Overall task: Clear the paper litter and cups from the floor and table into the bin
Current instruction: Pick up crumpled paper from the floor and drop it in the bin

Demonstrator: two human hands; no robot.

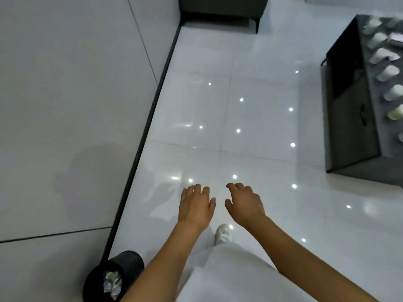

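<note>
Now, left hand [196, 205]: my fingers spread, empty, above the floor [239, 105].
Right hand [245, 203]: fingers loosely spread, empty.
Bin [113, 277]: by the wall, paper litter [112, 282] inside.
Cups [383, 55]: along the desk [349, 118] edge.

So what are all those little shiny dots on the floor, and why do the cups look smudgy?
Head view: the dots are ceiling lights reflected in the glossy floor; the cups on the table at the right edge are smeared by motion blur; the wide lens stretches things there.
</note>
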